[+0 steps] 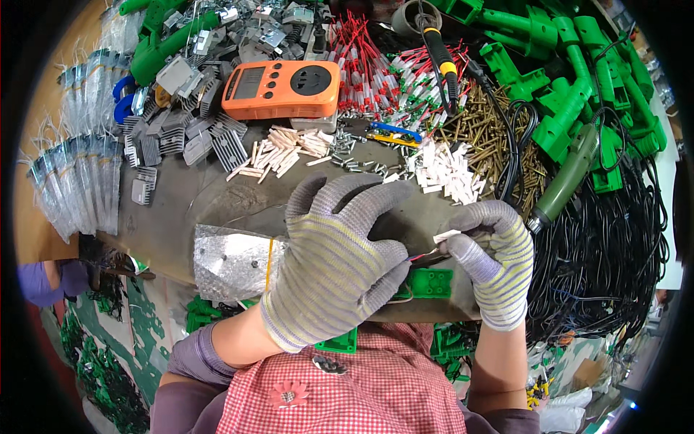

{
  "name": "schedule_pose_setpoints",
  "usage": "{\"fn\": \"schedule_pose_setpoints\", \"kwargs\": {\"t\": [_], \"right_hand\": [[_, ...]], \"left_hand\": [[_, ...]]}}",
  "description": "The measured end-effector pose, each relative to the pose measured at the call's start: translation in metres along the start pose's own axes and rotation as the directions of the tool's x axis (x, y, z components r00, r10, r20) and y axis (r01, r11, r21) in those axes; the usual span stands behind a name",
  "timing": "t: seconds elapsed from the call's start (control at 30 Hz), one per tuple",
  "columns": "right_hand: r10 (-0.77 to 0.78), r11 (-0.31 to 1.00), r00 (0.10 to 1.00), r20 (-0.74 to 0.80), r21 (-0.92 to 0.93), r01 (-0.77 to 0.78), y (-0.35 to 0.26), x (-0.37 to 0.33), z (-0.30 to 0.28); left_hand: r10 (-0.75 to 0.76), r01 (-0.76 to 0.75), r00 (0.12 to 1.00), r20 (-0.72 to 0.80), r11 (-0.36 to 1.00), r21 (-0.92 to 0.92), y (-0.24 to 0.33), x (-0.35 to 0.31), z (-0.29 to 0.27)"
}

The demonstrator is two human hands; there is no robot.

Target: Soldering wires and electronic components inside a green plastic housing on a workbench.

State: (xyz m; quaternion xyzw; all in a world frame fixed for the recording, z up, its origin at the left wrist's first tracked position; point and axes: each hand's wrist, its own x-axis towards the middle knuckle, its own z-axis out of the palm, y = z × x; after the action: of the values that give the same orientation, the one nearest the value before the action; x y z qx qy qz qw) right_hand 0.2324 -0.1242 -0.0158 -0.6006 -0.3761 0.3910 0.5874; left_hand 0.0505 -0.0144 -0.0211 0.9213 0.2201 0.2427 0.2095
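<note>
Both my hands wear grey striped work gloves. My left hand (340,253) is closed, its thumb and a finger pinching a thin wire (416,257) with red and blue in it. The wire's bare-looking end points toward my right hand (495,253). That hand is closed too, with a small white sleeve (446,236) between thumb and fingertips. Whether the wire touches the sleeve is too small to tell. Just below the wire lies a green plastic housing (430,283) at the table's near edge. Beside my left wrist is a clear bubble-wrap bag (231,262) with a yellow band.
Behind my hands lie white sleeves (452,170), pale sticks (282,152), brass-coloured pins (499,130) and an orange meter (282,88). Grey metal parts (181,79) fill the back left. Green housings (578,87), a green-handled tool (567,177) and black cables (600,267) crowd the right.
</note>
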Motion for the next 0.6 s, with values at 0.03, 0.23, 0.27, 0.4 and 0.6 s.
{"fn": "schedule_pose_setpoints", "kwargs": {"t": [0.03, 0.23, 0.27, 0.4, 0.6], "right_hand": [[0.021, 1.000, 1.000, 0.005, -0.004, -0.021, -0.002, 0.000, 0.000], [0.035, 0.997, 0.998, 0.045, -0.075, -0.032, -0.009, 0.001, -0.008], [0.045, 0.991, 0.998, 0.054, -0.130, -0.038, -0.011, 0.001, -0.008], [0.042, 0.990, 0.993, 0.114, -0.139, -0.026, -0.018, 0.004, -0.007], [0.073, 0.984, 0.992, 0.104, -0.171, -0.055, -0.022, 0.005, 0.003]], "left_hand": [[0.006, -0.006, 1.000, -0.006, 1.000, -0.019, -0.001, 0.000, 0.001], [0.017, -0.018, 0.999, -0.038, 0.999, -0.029, 0.000, 0.000, 0.001], [0.021, -0.021, 0.999, -0.034, 1.000, -0.013, 0.000, 0.001, 0.001], [0.018, -0.018, 0.999, -0.030, 1.000, -0.015, 0.001, 0.000, 0.000], [0.017, -0.021, 0.998, -0.057, 0.998, -0.065, -0.002, -0.002, 0.004]]}}
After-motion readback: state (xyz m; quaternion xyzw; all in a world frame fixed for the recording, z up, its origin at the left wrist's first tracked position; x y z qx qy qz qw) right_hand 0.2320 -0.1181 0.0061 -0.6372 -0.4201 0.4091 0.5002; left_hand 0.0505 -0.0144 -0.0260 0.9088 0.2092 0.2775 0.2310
